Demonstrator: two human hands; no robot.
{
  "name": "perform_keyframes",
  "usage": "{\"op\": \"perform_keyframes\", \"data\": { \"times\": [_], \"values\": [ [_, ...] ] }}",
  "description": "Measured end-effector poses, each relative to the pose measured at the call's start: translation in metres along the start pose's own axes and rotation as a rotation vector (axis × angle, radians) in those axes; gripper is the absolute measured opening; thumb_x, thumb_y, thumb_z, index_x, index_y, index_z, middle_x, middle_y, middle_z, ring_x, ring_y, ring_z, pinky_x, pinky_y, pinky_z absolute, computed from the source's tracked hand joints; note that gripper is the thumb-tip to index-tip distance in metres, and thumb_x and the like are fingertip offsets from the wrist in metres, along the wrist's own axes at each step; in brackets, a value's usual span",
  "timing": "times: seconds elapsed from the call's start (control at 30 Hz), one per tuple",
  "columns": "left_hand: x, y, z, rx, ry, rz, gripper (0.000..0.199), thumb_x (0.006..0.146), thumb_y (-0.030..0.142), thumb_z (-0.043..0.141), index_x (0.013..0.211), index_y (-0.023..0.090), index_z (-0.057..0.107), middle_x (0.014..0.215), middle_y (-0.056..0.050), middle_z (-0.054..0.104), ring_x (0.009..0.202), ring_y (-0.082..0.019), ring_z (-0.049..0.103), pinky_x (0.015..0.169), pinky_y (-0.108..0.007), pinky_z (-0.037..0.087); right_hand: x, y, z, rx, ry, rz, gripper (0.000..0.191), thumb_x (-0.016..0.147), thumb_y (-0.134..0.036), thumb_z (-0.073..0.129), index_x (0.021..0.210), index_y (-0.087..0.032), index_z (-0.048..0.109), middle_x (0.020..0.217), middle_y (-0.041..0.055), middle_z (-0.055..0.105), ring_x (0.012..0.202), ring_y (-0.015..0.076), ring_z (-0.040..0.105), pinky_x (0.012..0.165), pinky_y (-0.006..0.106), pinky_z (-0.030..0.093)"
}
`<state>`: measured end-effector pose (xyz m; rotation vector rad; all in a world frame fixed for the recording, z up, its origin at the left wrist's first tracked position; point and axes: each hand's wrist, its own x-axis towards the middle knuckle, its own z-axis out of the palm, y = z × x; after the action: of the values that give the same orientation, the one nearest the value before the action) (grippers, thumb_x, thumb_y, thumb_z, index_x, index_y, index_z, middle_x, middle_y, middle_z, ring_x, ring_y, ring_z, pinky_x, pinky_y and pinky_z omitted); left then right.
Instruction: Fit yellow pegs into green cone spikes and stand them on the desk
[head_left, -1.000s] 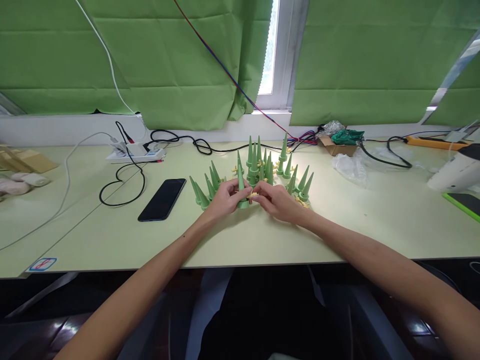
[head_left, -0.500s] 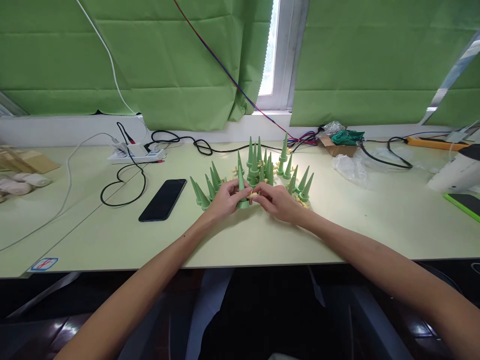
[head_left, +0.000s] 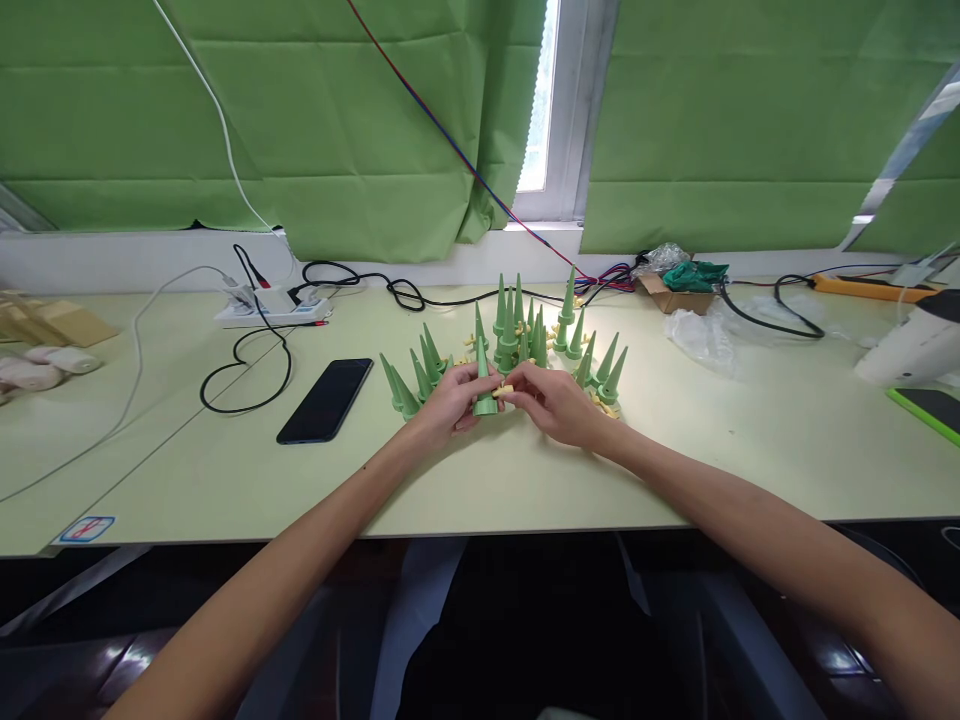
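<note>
My left hand (head_left: 451,396) is closed around a green plastic spike (head_left: 484,385), held nearly upright with its point up and its wide base low. My right hand (head_left: 556,402) pinches a small pale-yellow plastic piece (head_left: 503,391) at the spike's side, just above the base. Whether that piece is seated in the spike cannot be made out. Several more green spikes (head_left: 508,335) stand in a cluster behind my hands, some with yellow pieces at their bases. Others stand left of my left hand (head_left: 406,396) and right of my right hand (head_left: 613,378).
A black phone (head_left: 325,400) lies to the left, near a white power strip (head_left: 274,308) with cables. At the back right sit a small cardboard box (head_left: 679,297) and a clear plastic bag (head_left: 701,338). The table's front edge (head_left: 525,531) runs close below my forearms.
The spike has tilted slightly in my left hand, and its base shows more. My right fingers have shifted a little, so more of the yellow piece is visible.
</note>
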<state>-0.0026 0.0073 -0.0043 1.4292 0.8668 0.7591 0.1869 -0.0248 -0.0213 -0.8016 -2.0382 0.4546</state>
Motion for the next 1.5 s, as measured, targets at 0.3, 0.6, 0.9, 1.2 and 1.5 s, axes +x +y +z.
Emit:
{"op": "perform_keyframes", "data": {
  "times": [0.3, 0.6, 0.9, 1.2, 1.5],
  "values": [
    [-0.0022, -0.0001, -0.0017, 0.268, 0.009, 0.265, 0.029, 0.088, 0.044, 0.063, 0.081, 0.016, 0.061, 0.067, 0.001, 0.06, 0.042, -0.004, 0.033, 0.039, -0.022, 0.023, 0.0001, -0.0003, -0.0005, -0.072, -0.006, 0.018, 0.015, 0.096, -0.022, 0.051, 0.083, -0.018, 0.055, 0.063, -0.0025, 0.056, 0.051, 0.0093, 0.041, 0.055, 0.024, 0.034],
    [-0.0046, -0.0028, -0.001, 0.54, 0.073, 0.436, 0.027, 0.091, 0.04, 0.057, 0.081, 0.015, 0.06, 0.063, 0.001, 0.056, 0.05, -0.008, 0.033, 0.048, -0.024, 0.027, -0.0016, 0.0014, 0.0, -0.103, -0.042, 0.039, 0.016, 0.096, -0.023, 0.049, 0.081, -0.018, 0.052, 0.062, -0.0034, 0.05, 0.052, 0.0097, 0.039, 0.056, 0.025, 0.032],
    [-0.0026, -0.0003, -0.0014, 0.396, 0.067, 0.403, 0.029, 0.089, 0.045, 0.059, 0.082, 0.016, 0.062, 0.066, 0.0, 0.059, 0.053, -0.009, 0.043, 0.049, -0.023, 0.032, 0.0002, -0.0026, -0.0001, -0.072, 0.015, 0.025, 0.013, 0.096, -0.026, 0.052, 0.088, -0.018, 0.056, 0.064, -0.0032, 0.053, 0.052, 0.0099, 0.041, 0.057, 0.024, 0.035],
    [-0.0033, 0.0009, 0.0007, 0.283, 0.053, 0.293, 0.03, 0.086, 0.047, 0.064, 0.082, 0.017, 0.061, 0.064, 0.001, 0.06, 0.044, -0.006, 0.036, 0.043, -0.022, 0.027, -0.0002, 0.0007, 0.0005, -0.046, 0.036, -0.014, 0.009, 0.095, -0.024, 0.054, 0.089, -0.019, 0.055, 0.073, 0.0005, 0.064, 0.055, 0.0109, 0.045, 0.059, 0.025, 0.038],
    [-0.0053, 0.0013, 0.0001, 0.421, 0.049, 0.393, 0.03, 0.091, 0.045, 0.057, 0.083, 0.016, 0.06, 0.071, -0.003, 0.064, 0.065, -0.014, 0.057, 0.058, -0.025, 0.039, -0.0005, 0.004, -0.0005, -0.077, -0.001, -0.003, 0.013, 0.094, -0.024, 0.054, 0.082, -0.019, 0.055, 0.064, -0.0029, 0.055, 0.053, 0.0106, 0.041, 0.056, 0.024, 0.034]
  ]
}}
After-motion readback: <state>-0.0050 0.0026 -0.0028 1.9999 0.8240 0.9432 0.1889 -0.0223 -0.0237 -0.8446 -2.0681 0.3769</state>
